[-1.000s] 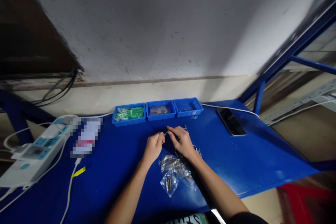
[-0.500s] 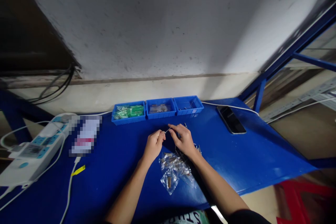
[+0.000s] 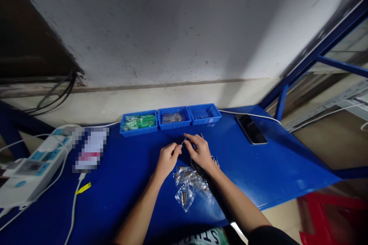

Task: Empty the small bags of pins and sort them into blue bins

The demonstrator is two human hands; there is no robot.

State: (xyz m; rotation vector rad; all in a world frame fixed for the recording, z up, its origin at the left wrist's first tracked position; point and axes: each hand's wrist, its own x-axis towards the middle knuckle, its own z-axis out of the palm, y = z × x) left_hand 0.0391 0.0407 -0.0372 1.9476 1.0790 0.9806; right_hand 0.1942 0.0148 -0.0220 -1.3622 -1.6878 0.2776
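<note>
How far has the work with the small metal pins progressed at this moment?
Done: the left bin holds green bagged parts and the middle bin some bagged pieces. In hand: the left hand and right hand pinch one thin pin between them. Left: clear bags of pins lie on the blue table.

A blue table [image 3: 273, 172] carries everything. Just below the fingers [image 3: 175, 149] lie clear plastic bags [image 3: 189, 185] of small metal parts. Beyond the fingers, three blue bins [image 3: 170, 118] stand in a row by the wall. Well right of the fingers lies a black phone [image 3: 251, 129]; far left, a white power strip [image 3: 31, 164] and cables.
</note>
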